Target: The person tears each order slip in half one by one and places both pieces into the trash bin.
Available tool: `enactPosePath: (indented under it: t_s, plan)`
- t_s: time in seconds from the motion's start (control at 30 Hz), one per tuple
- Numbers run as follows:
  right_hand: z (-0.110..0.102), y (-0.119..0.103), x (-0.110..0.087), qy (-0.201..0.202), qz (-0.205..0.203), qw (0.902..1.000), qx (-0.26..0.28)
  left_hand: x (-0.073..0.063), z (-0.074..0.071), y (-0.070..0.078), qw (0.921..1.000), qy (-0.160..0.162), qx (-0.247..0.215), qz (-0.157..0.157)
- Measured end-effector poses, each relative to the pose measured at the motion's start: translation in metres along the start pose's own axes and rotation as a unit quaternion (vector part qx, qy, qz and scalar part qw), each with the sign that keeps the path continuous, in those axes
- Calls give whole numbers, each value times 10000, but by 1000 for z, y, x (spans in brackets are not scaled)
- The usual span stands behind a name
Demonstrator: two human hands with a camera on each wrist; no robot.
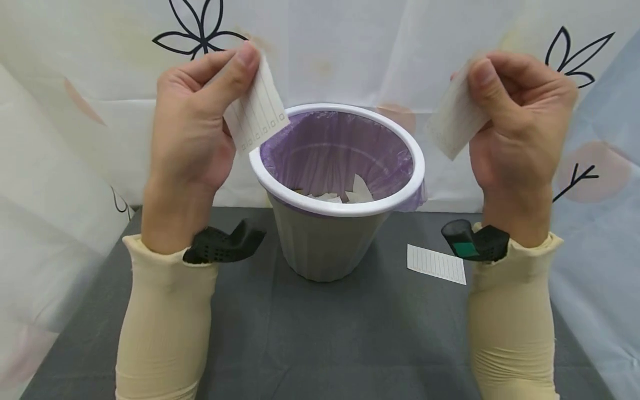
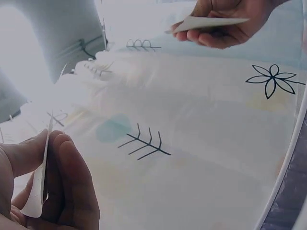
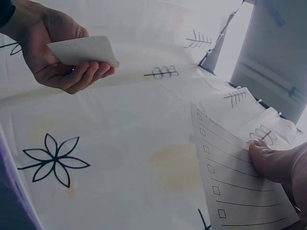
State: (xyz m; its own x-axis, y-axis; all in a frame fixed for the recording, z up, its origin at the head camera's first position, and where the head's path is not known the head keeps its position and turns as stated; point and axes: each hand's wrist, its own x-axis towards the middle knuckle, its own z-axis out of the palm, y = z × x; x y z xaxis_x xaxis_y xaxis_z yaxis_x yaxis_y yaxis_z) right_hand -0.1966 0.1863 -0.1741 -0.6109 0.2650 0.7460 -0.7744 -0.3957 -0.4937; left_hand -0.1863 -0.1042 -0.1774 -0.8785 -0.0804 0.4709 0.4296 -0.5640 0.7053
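Note:
My left hand (image 1: pixel 200 105) is raised to the left of the waste bin and pinches a piece of lined paper (image 1: pixel 257 111) between thumb and fingers. A row of small checkboxes runs along that piece's lower edge. On the other side of the bin, my right hand (image 1: pixel 520 111) pinches a second paper piece (image 1: pixel 457 114); its lines and checkboxes (image 3: pixel 216 190) show clearly in the right wrist view. The two pieces are apart, both held higher than the bin's rim. Between the hands stands the grey bin (image 1: pixel 325 244) with a white rim (image 1: pixel 260 169) and a purple liner (image 1: pixel 345 133).
Several paper scraps (image 1: pixel 360 191) lie inside the bin. A lined slip of paper (image 1: pixel 436 264) rests flat on the dark grey tablecloth (image 1: pixel 340 339), right of the bin. Behind, a pale curtain (image 1: pixel 345 50) with plant drawings hangs close to the table's back edge.

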Motion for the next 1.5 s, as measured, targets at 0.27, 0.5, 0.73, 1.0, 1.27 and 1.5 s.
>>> enactPosePath:
  t_s: [0.27, 0.5, 0.73, 1.0, 1.27, 1.5]
  plan:
    - [20, 24, 29, -537, 722, 9952, -385, 40, 17, -17, 9961, -222, -175, -836]
    - [27, 50, 47, -643, 1714, 9824, -374, 66, 24, -34, 9897, -73, 98, -1427]
    - [27, 75, 54, -347, 2236, 9731, -422, 80, 21, -49, 9840, 43, 385, -1737]
    - [17, 92, 48, -469, 2499, 9638, -806, 87, 19, -59, 9787, -76, 754, -1910]
    - [3, 103, 47, -666, 2363, 9592, -1398, 85, 16, -64, 9717, -244, 1581, -1738]
    - [-1, 108, 42, -1167, 2188, 9457, -2100, 82, 14, -68, 9661, -288, 1843, -1784]
